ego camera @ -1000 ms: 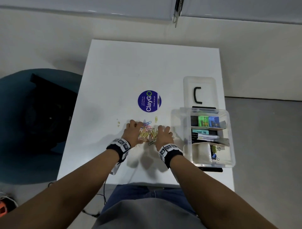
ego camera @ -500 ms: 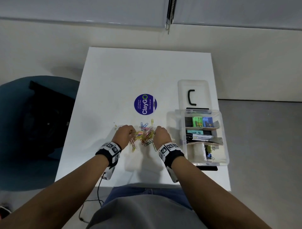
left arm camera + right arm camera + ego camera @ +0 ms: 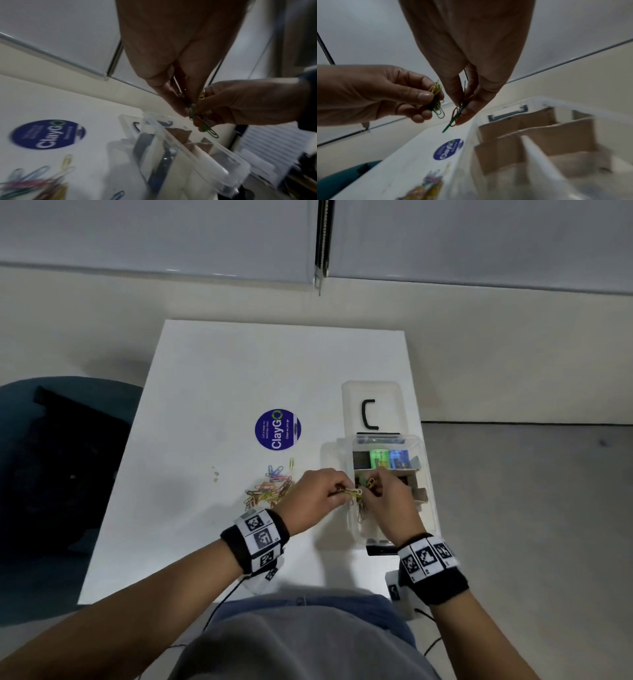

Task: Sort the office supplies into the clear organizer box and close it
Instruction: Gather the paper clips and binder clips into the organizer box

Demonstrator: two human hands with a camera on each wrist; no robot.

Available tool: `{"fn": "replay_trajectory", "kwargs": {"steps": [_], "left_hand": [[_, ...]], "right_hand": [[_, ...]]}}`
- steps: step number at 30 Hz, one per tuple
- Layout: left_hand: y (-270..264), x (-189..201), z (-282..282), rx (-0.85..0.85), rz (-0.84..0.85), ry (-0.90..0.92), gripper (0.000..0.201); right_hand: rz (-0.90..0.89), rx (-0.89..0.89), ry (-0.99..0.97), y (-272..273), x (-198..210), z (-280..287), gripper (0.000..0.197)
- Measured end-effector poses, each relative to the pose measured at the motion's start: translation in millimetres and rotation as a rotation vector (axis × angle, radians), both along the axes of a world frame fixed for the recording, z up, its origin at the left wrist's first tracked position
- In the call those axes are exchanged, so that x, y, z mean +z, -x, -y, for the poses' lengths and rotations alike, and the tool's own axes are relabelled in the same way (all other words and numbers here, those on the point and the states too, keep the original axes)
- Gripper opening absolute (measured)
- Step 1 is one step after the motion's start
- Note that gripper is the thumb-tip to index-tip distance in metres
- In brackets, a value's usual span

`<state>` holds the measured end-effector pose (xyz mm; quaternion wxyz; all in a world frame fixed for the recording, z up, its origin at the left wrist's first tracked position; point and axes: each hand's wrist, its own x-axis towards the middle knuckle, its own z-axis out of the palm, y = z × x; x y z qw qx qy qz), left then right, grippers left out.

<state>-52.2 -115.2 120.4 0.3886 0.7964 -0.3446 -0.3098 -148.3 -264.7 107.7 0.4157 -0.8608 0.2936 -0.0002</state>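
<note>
Each pinching a small bunch of paper clips over the clear organizer box [image 3: 428, 510], the left hand [image 3: 317, 496] and right hand [image 3: 390, 505] are mid-sort — markers and sharpeners already binned, loose clips [image 3: 270, 486] left on the table [image 3: 205, 378], lid [image 3: 371, 392] still open

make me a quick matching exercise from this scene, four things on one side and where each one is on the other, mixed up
Things:
1. box lid
2. round purple sticker
3. loose paper clip pile
4. green and blue items

Places:
A. far compartment of the organizer box
B. on the table, left of the hands
C. flat on the table beyond the box
D. stuck to the table's middle

Pairs: 1-C, 2-D, 3-B, 4-A
</note>
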Motion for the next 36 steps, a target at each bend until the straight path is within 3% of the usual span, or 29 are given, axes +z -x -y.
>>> {"fn": "replay_trajectory", "kwargs": {"steps": [5, 10, 13, 18, 20, 25, 29, 33, 36], "left_hand": [[25.7, -21.5, 39.1, -0.29, 0.13, -0.134, 0.016], [28.3, -34.2, 49.4, -0.364, 0.217, -0.201, 0.034], [19.5, -34.4, 43.2, -0.289, 0.181, -0.159, 0.025], [-24.8, -55.2, -5.4, 0.025, 0.118, -0.174, 0.023], [-43.5, -71.3, -28.8, 0.099, 0.148, -0.27, 0.034], [-78.5, -107.3, -78.7, 0.025, 0.203, -0.662, 0.086], [-81.9, -130.1, -109.8, -0.054, 0.23, -0.853, 0.11], [-73.7, -145.5, -121.5, -0.05, 0.224, -0.707, 0.094], [-75.5, -146.2, -120.6, 0.024, 0.165, -0.577, 0.068]], "right_hand": [[-0.145, -0.008, -0.012, 34.3, -15.1, 17.8, 0.014], [-0.224, 0.088, -0.015, 43.4, -25.6, 27.7, 0.02], [-0.238, 0.113, 0.02, 39.0, -25.0, 26.8, 0.026], [-0.131, 0.188, 0.103, 9.9, -21.1, 1.4, 0.032], [-0.107, 0.254, 0.126, -7.9, -20.9, -17.8, 0.039], [-0.394, 0.393, 0.488, -46.9, -23.9, -55.3, 0.042], [-0.223, 0.383, 0.535, -68.2, -27.4, -71.0, 0.041], [-0.501, 0.407, 0.292, -77.6, -57.0, -91.9, 0.064], [-0.639, 0.388, 0.361, -74.8, -89.9, -101.3, 0.078]]}}
